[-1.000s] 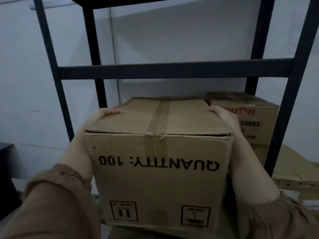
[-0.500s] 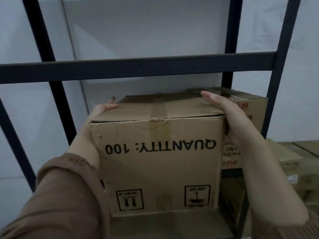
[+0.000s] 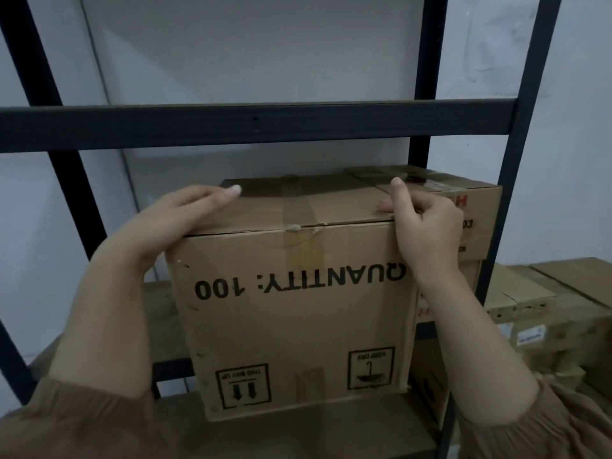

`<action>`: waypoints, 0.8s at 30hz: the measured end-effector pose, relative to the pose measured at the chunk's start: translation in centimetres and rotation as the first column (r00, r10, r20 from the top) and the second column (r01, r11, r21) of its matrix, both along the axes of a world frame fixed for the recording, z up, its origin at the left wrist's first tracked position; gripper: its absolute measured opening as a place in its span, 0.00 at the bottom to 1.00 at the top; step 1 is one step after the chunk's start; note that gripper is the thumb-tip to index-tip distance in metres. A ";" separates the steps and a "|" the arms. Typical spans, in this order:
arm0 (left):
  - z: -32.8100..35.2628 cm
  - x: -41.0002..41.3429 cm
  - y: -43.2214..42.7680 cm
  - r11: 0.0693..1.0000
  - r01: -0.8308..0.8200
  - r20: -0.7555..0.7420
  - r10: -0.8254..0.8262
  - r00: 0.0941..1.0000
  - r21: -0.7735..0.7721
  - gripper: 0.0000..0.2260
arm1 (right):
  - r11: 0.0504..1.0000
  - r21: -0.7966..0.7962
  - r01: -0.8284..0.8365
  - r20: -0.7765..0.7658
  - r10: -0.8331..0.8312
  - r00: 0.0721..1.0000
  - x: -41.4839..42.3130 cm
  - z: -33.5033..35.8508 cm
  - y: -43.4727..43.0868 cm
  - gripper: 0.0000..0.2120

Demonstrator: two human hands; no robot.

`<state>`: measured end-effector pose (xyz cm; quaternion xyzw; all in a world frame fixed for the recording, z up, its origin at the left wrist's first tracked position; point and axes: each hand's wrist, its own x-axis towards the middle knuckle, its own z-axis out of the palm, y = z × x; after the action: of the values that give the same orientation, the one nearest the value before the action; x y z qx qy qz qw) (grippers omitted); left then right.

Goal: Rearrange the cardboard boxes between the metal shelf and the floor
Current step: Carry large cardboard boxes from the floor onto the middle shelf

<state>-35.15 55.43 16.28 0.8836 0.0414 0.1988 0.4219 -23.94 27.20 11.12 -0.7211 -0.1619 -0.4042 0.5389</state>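
Observation:
A brown cardboard box (image 3: 298, 313) printed upside down with "QUANTITY: 100" stands on a board of the black metal shelf (image 3: 258, 125). My left hand (image 3: 178, 223) lies flat over its top left edge, fingers spread toward the back. My right hand (image 3: 424, 223) grips the top right front corner, thumb on the lid, fingers curled over the edge. A second cardboard box (image 3: 473, 207) with red lettering stands just behind and to the right on the same level, touching the first.
The shelf's dark crossbar runs just above the box, and a black upright (image 3: 516, 193) stands at the right. Further cardboard boxes (image 3: 546, 313) are stacked low outside the shelf on the right. A pale wall (image 3: 265, 54) is behind.
The box has gone from being carried to standing further in on the shelf board. My hands moved from the box's sides up to its top front corners.

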 end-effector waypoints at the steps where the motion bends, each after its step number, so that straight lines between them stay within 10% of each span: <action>1: 0.0 -0.1 -0.4 0.995 0.011 -0.054 -0.006 0.999 0.095 0.26 | 1.000 0.000 0.030 0.023 -0.030 0.999 0.2 -0.1 0.1 0.24; 13: -1.8 5.4 -0.1 0.879 -0.250 0.328 0.115 0.938 0.406 0.29 | 0.872 -0.051 0.487 0.531 -0.389 0.752 7.1 -4.6 2.2 0.17; 24: -4.0 9.8 1.0 0.786 -0.499 0.561 0.242 0.792 0.366 0.28 | 0.840 -0.246 0.484 0.371 -0.380 0.847 10.1 -5.5 3.6 0.24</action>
<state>-25.32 56.40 12.24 0.8551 0.0607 0.4988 0.1275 -13.85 30.77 5.62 -0.7467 -0.1404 -0.5908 0.2716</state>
